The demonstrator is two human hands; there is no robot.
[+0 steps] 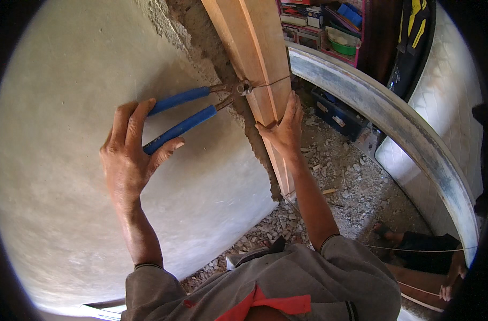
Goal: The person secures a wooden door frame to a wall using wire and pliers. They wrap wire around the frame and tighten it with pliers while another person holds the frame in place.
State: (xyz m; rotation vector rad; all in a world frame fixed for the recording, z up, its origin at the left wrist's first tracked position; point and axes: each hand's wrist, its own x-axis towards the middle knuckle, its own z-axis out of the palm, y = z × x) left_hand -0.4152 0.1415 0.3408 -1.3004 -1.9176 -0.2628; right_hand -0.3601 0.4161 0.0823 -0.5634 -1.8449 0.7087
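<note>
One thin brown wire (273,82) is already crossing the long brown wooden beam (262,101) at upper centre — tool work is looking unfinished. Left hand (125,143) is loosely holding blue-handled metal pincers (193,122), handles spread; right hand (285,128) is clasping the beam, fingers wide.

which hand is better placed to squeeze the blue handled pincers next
Probably the left hand: it holds the pincers by their spread blue handles. The right hand is on the wooden beam, away from those handles.

Left hand (125,144) half-curled, fingers (136,123) spread from thumb (163,153); right hand (284,134) splayed (arm (312,200) outstretched).
</note>
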